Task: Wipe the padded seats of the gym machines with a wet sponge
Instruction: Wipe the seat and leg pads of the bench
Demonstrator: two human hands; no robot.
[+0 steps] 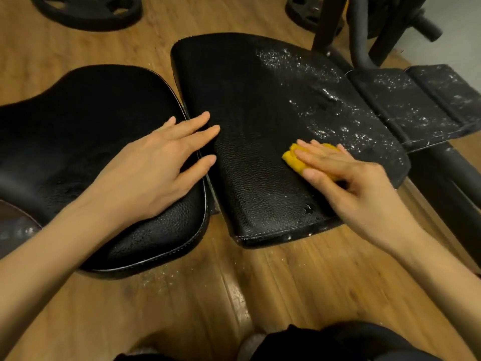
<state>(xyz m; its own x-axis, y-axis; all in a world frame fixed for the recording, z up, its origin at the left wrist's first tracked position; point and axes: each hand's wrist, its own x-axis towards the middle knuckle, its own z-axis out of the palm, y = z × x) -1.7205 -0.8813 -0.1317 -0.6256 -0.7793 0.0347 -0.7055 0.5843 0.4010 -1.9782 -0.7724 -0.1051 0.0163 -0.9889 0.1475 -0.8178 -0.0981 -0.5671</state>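
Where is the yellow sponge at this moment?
In the head view, the yellow sponge lies right of centre on the middle black pad, pressed under the right hand, beside the foamy patch.

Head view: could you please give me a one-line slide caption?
Right hand presses a yellow sponge across a foam-flecked black seat pad while the left hand rests flat beside it.

- Right hand [346, 175] lies flat on yellow sponge [294, 160], pressing it onto the middle black pad [260, 105].
- Left hand [161, 157] flat, fingers [200, 134] straight, spanning the gap between the rounded seat pad [78, 113] and the middle pad.
- White foam specks [325, 100] cover the middle pad's far right part and the narrow pad [421, 100] beyond.
- Weight plate [86, 11] on wooden floor [208, 282].
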